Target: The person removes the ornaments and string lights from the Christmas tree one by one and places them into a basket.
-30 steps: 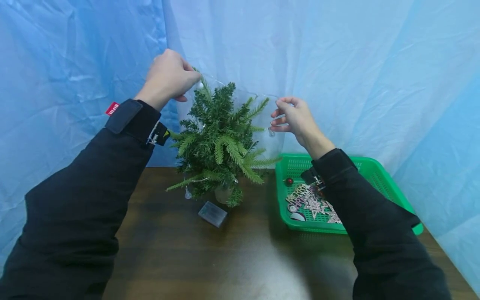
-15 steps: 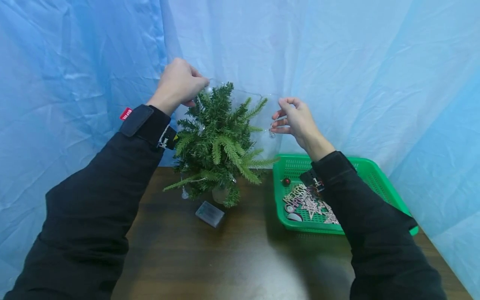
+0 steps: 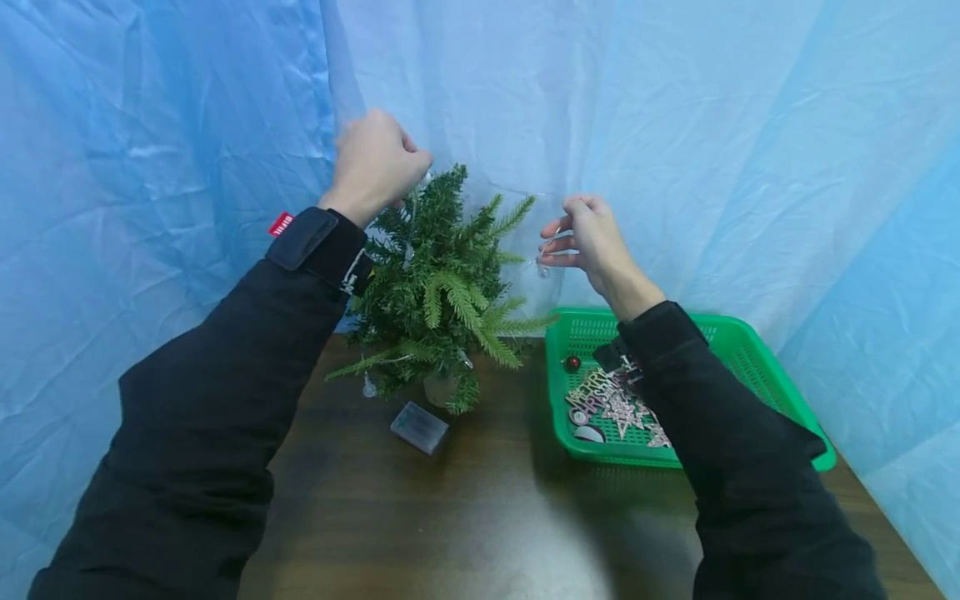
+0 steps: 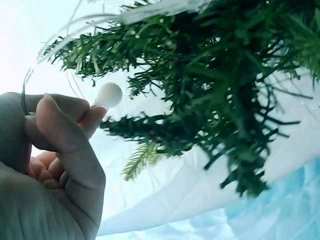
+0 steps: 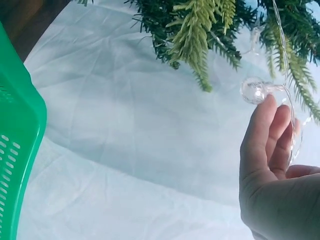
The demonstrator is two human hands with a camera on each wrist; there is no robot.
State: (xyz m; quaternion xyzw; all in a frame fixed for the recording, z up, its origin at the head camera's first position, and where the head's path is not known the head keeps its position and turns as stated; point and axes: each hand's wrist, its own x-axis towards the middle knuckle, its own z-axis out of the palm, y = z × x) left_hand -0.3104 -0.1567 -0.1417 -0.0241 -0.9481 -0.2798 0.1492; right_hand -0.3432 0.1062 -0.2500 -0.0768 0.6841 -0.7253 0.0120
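Observation:
A small artificial Christmas tree stands on the table. At its top left, my left hand pinches the thin clear wire of string lights between thumb and index finger. In the left wrist view, a round white bulb sits right at those fingertips, beside a dark green twig. My right hand holds another stretch of the wire to the right of the tree, its other fingers spread. A clear round bulb hangs by these fingers. Between the hands the wire runs behind the treetop. Another bulb dangles at the lower left.
In front of the trunk lies a clear battery box. At the right stands a green plastic basket holding glittery stars, a Merry Christmas sign and a small red ball. Blue-white cloth hangs behind the table.
My left hand has moved right, toward the treetop, bringing its part of the wire along. The right hand stays nearly in place, its upper fingers slightly turned.

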